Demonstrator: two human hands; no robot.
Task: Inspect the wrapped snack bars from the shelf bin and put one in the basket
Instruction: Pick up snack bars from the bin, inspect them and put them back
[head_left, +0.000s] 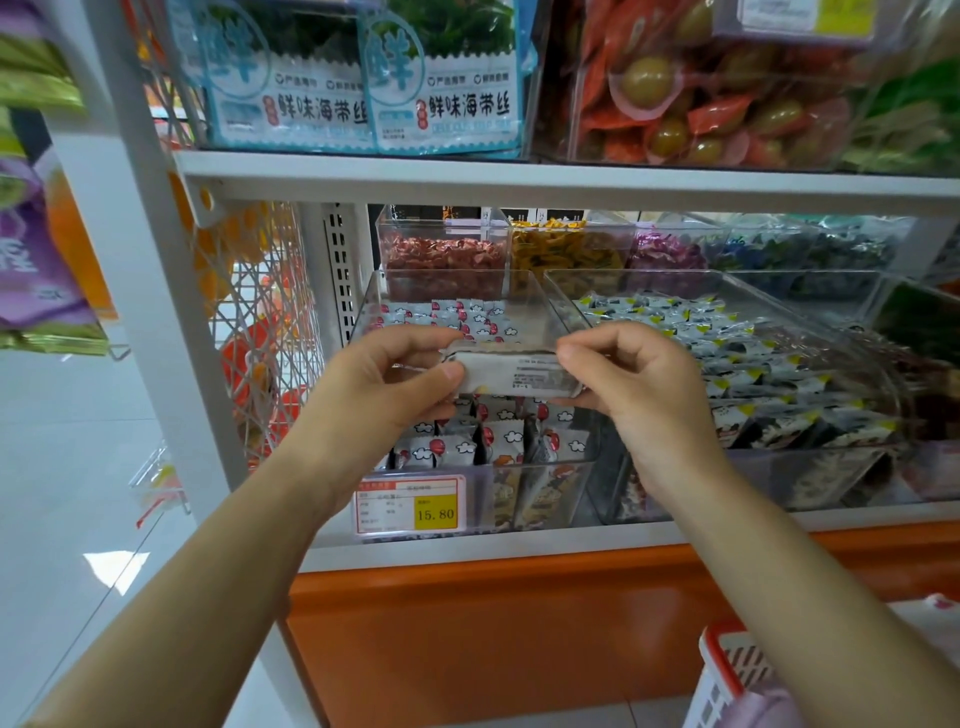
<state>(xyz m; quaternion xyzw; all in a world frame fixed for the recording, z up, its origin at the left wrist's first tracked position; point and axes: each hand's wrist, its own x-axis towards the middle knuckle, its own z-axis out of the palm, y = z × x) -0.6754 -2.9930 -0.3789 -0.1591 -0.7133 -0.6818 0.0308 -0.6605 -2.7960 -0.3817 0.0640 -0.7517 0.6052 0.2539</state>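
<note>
Left hand (395, 379) and right hand (631, 374) pinch the snack bar (514, 376) by its ends; the slick wrapper may slip, probably into the bin (566, 312), missing the basket (727, 670).

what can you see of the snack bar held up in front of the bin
The snack bar is a small oblong pack in a whitish wrapper with crimped ends. The side facing the camera carries fine dark print, too small to read. It lies level, held in the air in front of the clear bin. The left hand pinches its left end, the right hand its right end. It is not in the basket.
</note>
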